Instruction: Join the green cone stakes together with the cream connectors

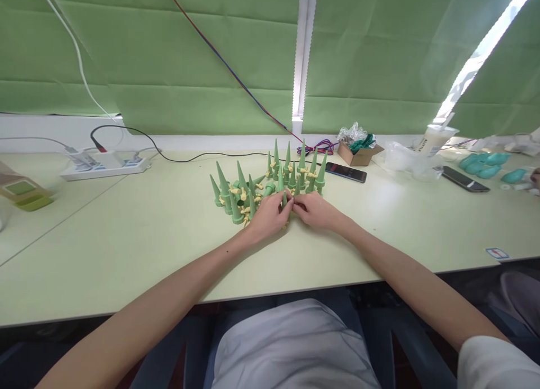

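Observation:
Many green cones stand in two groups on the pale table, a left group (225, 185) and a right group (302, 163), with small yellow pieces (244, 194) among them. At the front of the groups, my left hand (272, 213) is closed round a small green cone (284, 200) that points up. My right hand (315, 209) is closed too, its fingertips meeting those of my left hand; what it pinches, if anything, is hidden. Some cones behind my hands are partly covered by them.
Behind the cones lie a phone (346, 172), a small cardboard box (358, 153) and coiled red-blue wire (323, 147). A power strip (105, 166) is at the left. A cup (434, 141), plastic bag, second phone and teal pieces (481, 164) are at the right, near a person's hand.

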`<action>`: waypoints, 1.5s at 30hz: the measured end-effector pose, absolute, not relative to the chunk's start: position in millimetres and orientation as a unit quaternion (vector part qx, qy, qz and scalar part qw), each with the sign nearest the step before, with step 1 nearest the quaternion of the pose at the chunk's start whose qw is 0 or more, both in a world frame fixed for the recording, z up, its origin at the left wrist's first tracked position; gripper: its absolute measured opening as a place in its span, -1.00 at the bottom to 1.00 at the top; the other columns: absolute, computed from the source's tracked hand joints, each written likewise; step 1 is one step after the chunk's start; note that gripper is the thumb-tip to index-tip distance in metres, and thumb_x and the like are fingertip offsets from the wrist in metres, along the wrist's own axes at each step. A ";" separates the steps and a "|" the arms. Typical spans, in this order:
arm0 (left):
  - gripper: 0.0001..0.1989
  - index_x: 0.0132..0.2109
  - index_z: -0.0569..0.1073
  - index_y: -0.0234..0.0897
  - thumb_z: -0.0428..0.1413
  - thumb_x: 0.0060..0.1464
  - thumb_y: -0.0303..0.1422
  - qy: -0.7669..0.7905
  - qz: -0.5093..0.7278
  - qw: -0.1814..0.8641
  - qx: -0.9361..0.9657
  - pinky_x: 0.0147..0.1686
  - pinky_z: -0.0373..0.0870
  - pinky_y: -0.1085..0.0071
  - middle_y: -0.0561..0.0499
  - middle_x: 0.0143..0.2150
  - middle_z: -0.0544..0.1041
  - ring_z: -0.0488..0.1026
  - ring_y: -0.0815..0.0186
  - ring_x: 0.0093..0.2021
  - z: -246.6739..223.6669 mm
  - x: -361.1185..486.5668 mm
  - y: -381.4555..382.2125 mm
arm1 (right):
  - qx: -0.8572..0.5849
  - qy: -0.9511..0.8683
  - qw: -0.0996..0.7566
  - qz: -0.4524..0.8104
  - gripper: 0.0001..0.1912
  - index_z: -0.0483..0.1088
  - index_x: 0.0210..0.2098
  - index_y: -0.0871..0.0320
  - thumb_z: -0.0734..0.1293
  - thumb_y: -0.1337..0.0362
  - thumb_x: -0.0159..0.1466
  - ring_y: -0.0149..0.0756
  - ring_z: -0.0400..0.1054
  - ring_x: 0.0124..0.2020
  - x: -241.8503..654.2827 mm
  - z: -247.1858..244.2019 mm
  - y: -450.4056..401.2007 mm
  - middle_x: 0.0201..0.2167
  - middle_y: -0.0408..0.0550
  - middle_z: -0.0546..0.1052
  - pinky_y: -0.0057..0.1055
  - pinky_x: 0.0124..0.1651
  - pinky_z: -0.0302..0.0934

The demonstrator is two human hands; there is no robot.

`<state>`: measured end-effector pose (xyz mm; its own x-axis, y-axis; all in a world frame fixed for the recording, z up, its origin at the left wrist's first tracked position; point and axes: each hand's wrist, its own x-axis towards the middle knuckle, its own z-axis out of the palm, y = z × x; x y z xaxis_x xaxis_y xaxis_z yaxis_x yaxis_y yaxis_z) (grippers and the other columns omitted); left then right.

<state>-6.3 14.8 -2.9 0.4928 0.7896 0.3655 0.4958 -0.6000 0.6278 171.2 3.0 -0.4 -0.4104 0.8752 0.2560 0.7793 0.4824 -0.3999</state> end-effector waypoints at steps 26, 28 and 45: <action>-0.75 -0.25 0.41 -0.23 -0.06 0.35 -0.24 0.384 0.334 0.209 0.835 -0.34 0.26 0.35 0.09 -0.53 0.41 0.31 0.32 -0.49 -5.0 -7.1 14.1 | -0.489 -0.836 0.225 0.107 -0.71 0.24 -0.52 0.15 0.17 0.41 0.34 -0.41 0.05 -0.56 170.0 -1.0 4.1 -0.61 -0.17 0.32 -0.39 -0.38 -0.08; -0.75 -0.25 0.40 -0.23 -0.06 0.35 -0.24 0.384 0.333 0.211 0.835 -0.34 0.26 0.35 0.09 -0.53 0.41 0.31 0.32 -0.50 -4.6 -7.1 13.7 | -0.487 -0.836 0.227 0.108 -0.71 0.24 -0.52 0.15 0.17 0.40 0.34 -0.41 0.06 -0.56 170.2 -1.3 4.2 -0.61 -0.17 0.32 -0.40 -0.38 -0.08; -0.75 -0.26 0.41 -0.24 -0.05 0.35 -0.25 0.383 0.334 0.217 0.833 -0.36 0.23 0.35 0.11 -0.55 0.39 0.27 0.34 -0.54 -5.1 -6.9 13.8 | -0.484 -0.835 0.232 0.117 -0.70 0.20 -0.54 0.14 0.16 0.39 0.34 -0.41 0.05 -0.57 170.5 -2.7 5.1 -0.62 -0.17 0.30 -0.38 -0.39 -0.08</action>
